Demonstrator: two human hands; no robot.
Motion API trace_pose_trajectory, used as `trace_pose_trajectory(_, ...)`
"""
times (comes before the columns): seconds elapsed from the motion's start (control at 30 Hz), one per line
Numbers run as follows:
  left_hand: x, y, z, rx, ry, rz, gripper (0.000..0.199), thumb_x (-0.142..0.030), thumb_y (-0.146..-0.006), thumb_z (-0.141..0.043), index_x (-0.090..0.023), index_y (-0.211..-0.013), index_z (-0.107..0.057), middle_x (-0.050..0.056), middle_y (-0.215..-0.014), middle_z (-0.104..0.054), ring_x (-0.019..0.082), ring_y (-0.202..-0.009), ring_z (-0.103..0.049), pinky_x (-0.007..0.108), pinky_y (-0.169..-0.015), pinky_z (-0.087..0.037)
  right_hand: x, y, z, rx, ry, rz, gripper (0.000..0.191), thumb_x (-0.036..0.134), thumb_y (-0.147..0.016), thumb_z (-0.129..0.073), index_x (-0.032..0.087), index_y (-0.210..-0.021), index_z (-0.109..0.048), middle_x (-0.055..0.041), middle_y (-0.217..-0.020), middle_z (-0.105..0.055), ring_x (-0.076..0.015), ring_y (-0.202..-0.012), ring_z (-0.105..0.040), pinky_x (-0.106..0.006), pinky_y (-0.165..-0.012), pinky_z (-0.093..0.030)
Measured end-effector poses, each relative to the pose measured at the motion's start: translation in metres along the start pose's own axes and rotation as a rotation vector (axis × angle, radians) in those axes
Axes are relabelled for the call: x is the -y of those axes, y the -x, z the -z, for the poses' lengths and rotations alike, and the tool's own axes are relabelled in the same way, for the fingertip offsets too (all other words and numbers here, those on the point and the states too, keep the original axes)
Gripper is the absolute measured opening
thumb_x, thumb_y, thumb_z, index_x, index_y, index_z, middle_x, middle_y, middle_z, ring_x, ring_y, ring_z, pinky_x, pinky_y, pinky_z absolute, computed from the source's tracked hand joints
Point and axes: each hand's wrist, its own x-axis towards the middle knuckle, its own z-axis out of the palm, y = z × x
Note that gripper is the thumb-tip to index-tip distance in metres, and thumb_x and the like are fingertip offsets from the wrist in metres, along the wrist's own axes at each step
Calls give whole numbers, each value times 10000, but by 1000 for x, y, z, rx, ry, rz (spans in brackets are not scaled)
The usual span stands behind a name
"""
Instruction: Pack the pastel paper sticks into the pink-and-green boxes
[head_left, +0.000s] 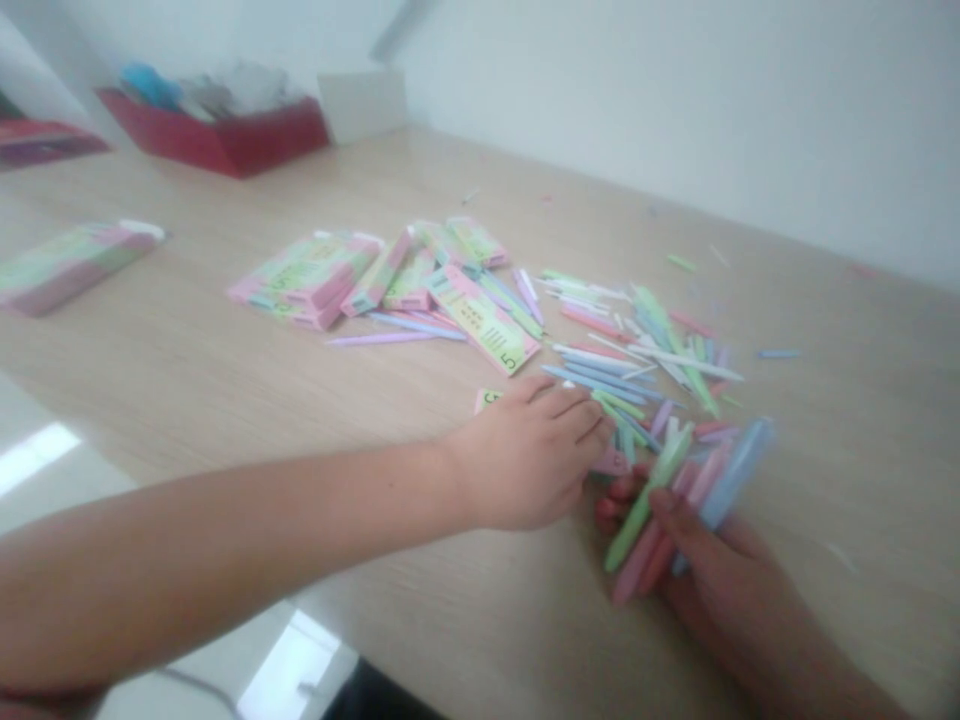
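My right hand (724, 560) is closed around a fan of several pastel pens (645, 510), green, pink, red and blue, held above the table. Just left of it, my left hand (536, 455) is closed over a small pink and green box (489, 400); its ends show on either side of the fingers, and most of it is hidden. Beyond both hands lies a loose pile of pens (607, 380) in white, blue, green, purple and red. One flat pink and green box marked 5 (487, 325) rests at the pile's left edge.
Several more pink and green boxes (307, 275) are heaped left of the pens. Another box stack (75, 262) lies at the far left. A red open box (225, 140) with crumpled stuff stands at the back, near the white wall (675, 100).
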Motion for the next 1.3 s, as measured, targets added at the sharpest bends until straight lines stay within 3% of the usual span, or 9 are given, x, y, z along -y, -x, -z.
trace_pose_trajectory(0.07, -3, -4, 0, 20, 5, 42, 503, -379, -1034, -489, -111, -1452, -568, 172, -1455, -616, 332, -1373, -537, 494, -1151, -410, 7, 2, 3, 33, 98, 23, 338, 627, -925, -683, 295, -983, -706, -100, -939, -796, -318, -848, -797, -454, -740, -673)
trace_pose_trajectory(0.2, 4, -10, -8, 122, 26, 127, 645, -591, -994, -564, -115, -1431, -558, 169, -1339, -655, 347, -1231, -617, 486, -1017, -501, 19, 1, 25, 46, 664, 174, 424, 664, -952, -577, 257, -855, -647, -31, -678, -714, -217, -445, -619, -375, -459, -546)
trace_pose_trajectory(0.33, 20, -16, 0, 199, 60, 89, 517, -535, -946, -633, -134, -1273, -626, 144, -1250, -673, 325, -1172, -634, 439, -992, -518, 18, -7, 44, 20, 1068, 465, 251, 455, -989, -532, 263, -1050, -681, -70, -895, -776, -290, -767, -749, -435, -684, -621)
trace_pose_trajectory(0.47, 33, -25, 15, 356, 103, 139, 518, -434, -845, -718, -163, -1277, -627, 129, -1254, -677, 316, -1139, -659, 424, -976, -522, 7, -15, 47, 44, 1332, 606, 378, 276, -970, -509, 231, -1329, -622, -134, -1236, -740, -330, -1101, -727, -507, -925, -606)
trace_pose_trajectory(0.53, 37, -26, 13, 344, 92, 124, 508, -429, -837, -705, -162, -1264, -641, 132, -1236, -673, 317, -1114, -661, 428, -972, -523, 2, -18, 46, 30, 1424, 646, 436, 247, -969, -514, 224, -1398, -587, -153, -1320, -704, -342, -1184, -695, -522, -971, -590)
trace_pose_trajectory(0.67, 41, -19, -3, 192, 46, 47, 489, -461, -895, -627, -136, -1260, -646, 148, -1225, -651, 326, -1114, -628, 454, -1010, -505, -2, -23, 43, -5, 1510, 664, 476, 384, -1028, -523, 169, -1452, -551, -195, -1348, -682, -378, -1196, -679, -560, -961, -589)
trace_pose_trajectory(0.83, 41, -10, -13, 169, 48, 46, 594, -479, -947, -577, -118, -1419, -573, 151, -1294, -636, 339, -1157, -608, 473, -1049, -489, 1, -26, 43, 20, 1520, 631, 589, 552, -1043, -512, 164, -1487, -520, -189, -1353, -675, -385, -1215, -661, -575, -981, -576)
trace_pose_trajectory(1.07, 42, -8, -12, 163, 48, 42, 656, -490, -980, -542, -95, -1503, -513, 169, -1372, -613, 350, -1216, -585, 487, -1078, -472, 4, -18, 38, 8, 1460, 632, 502, 471, -1081, -406, 193, -1476, -540, -170, -1318, -678, -361, -1216, -650, -567, -1013, -555)
trace_pose_trajectory(1.3, 39, -10, -15, 99, 80, 20, 655, -443, -995, -565, -120, -1557, -470, 172, -1509, -539, 348, -1374, -520, 477, -1154, -429, 1, -17, 43, 15, 1381, 628, 453, 436, -1057, -469, 238, -1456, -547, -146, -1358, -656, -344, -1235, -628, -551, -1047, -528)
